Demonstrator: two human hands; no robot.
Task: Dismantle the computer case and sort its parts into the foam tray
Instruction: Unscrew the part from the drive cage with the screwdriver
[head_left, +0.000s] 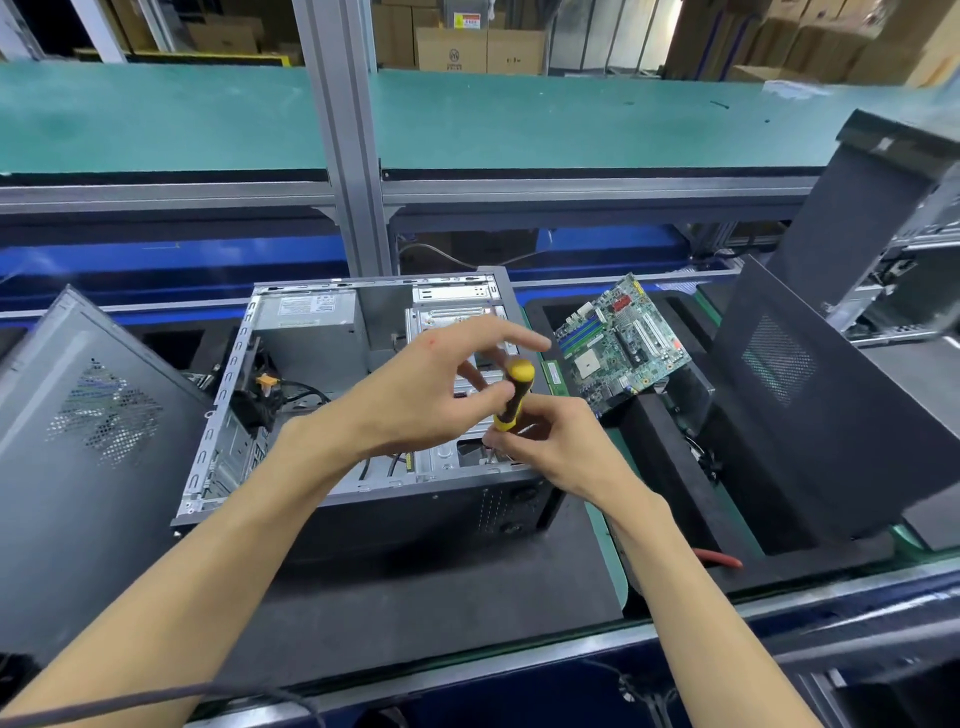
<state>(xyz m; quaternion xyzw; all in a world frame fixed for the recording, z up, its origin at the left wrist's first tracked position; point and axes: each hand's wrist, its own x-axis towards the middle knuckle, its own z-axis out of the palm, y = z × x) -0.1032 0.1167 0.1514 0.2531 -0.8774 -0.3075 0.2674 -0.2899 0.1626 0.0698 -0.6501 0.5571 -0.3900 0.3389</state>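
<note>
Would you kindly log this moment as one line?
right hand grips screwdriver | left hand fingers its handle top | over computer case | motherboard in foam tray

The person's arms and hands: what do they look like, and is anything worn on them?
Both forearms are bare right down to the frame's bottom edge: no sleeves show. The left hand and the right hand wear no gloves, and no watch, ring or wrist strap is visible. The back of the left hand bears a small red mark near the knuckles.
</note>
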